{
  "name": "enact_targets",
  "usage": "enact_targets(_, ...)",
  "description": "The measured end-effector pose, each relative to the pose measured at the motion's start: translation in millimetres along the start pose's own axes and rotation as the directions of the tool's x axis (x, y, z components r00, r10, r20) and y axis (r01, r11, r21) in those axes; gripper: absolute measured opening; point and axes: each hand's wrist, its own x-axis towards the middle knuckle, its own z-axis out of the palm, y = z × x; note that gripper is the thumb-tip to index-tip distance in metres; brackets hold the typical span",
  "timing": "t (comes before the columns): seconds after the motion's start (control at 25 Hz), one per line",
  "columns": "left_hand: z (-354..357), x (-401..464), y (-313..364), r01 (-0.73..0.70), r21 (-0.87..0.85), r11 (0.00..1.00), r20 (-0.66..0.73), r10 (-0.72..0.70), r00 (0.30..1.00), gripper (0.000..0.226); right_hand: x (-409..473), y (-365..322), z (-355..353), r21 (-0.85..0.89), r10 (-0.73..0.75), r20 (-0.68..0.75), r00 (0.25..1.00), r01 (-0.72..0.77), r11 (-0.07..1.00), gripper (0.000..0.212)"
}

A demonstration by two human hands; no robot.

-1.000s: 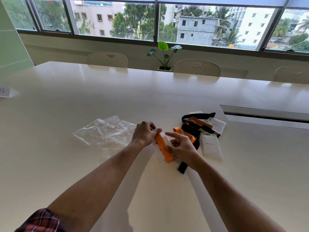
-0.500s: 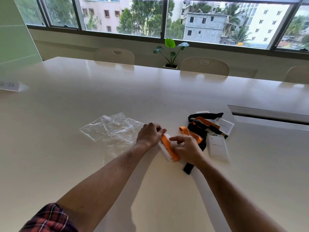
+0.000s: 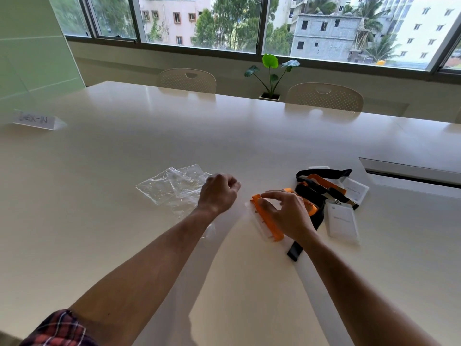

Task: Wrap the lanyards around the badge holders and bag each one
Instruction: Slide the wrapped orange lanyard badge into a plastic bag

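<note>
A clear badge holder (image 3: 257, 219) lies on the white table (image 3: 149, 151) with an orange lanyard (image 3: 269, 222) wound around it. My right hand (image 3: 287, 213) rests on top of it, thumb pressing the orange strap, fingers spread and slightly raised. My left hand (image 3: 219, 193) is off the holder, fingers curled with nothing visible in them, over the right edge of a small pile of clear plastic bags (image 3: 169, 188). Right of my right hand lies a tangle of black and orange lanyards (image 3: 321, 187) with two more badge holders (image 3: 343, 221) (image 3: 355, 191).
A black strap end (image 3: 295, 250) sticks out under my right wrist. A folded paper sign (image 3: 35, 119) stands at far left. A cable slot (image 3: 411, 171) is recessed in the table at right. Chairs (image 3: 187, 77) and a potted plant (image 3: 270, 71) are beyond the far edge.
My left hand let go of the wrapped holder and moved left toward the bags. My right hand stayed on the holder, now holding it down alone.
</note>
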Motion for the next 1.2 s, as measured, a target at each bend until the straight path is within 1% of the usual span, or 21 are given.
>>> enact_targets(0.08,-11.5,-2.5,-11.1,0.011,0.045,0.999,-0.06,-0.008,0.998,0.022,4.4,-11.2,8.0,-0.031,-0.06,-0.016,0.998,0.059,0.998,0.026)
enact_targets(0.2,-29.2,-9.2,-29.2,0.027,0.135,0.99,-0.117,-0.012,0.993,0.021,7.1,-32.1,23.7,-0.067,-0.162,0.017,0.987,0.163,0.984,0.031)
enact_targets(0.32,-47.4,-19.8,-45.3,0.085,0.218,0.972,-0.098,-0.065,0.993,0.03,4.7,-52.2,42.5,-0.112,-0.301,0.099,0.949,0.311,0.944,0.036)
enact_targets(0.4,-57.7,-26.7,-54.2,0.128,0.289,0.949,-0.067,-0.114,0.991,0.038,0.5,-62.5,56.6,-0.143,-0.316,0.163,0.935,0.339,0.93,0.041)
enact_targets(0.52,-67.0,-37.4,-64.0,0.165,0.378,0.911,0.01,-0.182,0.983,0.046,-7.4,-70.2,75.1,-0.209,-0.251,0.219,0.943,0.296,0.932,0.045)
enact_targets(0.64,-68.0,-43.6,-67.9,0.162,0.381,0.91,0.067,-0.203,0.977,0.046,-10.9,-72.6,83.6,-0.22,-0.182,0.275,0.944,0.246,0.944,0.047)
enact_targets(0.76,-68.3,-43.8,-66.2,0.165,0.356,0.92,0.088,-0.209,0.974,0.043,-11.7,-72.7,83.1,-0.182,-0.169,0.295,0.94,0.229,0.956,0.044)
enact_targets(0.92,-71.2,-41.1,-62.2,0.182,0.34,0.923,0.161,-0.247,0.955,0.032,-12.9,-72.6,78.5,-0.15,-0.164,0.286,0.944,0.213,0.966,0.035)
enact_targets(1.04,-74.2,-37.8,-56.8,0.156,0.268,0.951,0.241,-0.223,0.945,0.013,-11.8,-72.8,75.4,-0.15,-0.146,0.291,0.946,0.196,0.969,0.032)
enact_targets(1.12,-76.9,-35.2,-50.6,0.144,0.219,0.965,0.254,-0.199,0.946,0.009,-9.6,-72.3,71.8,-0.159,-0.128,0.291,0.948,0.18,0.971,0.032)
enact_targets(1.2,-79.8,-32.5,-44.0,0.139,0.167,0.976,0.245,-0.177,0.953,0.007,-7.3,-72.4,65.9,-0.12,-0.101,0.242,0.965,0.134,0.984,0.028)
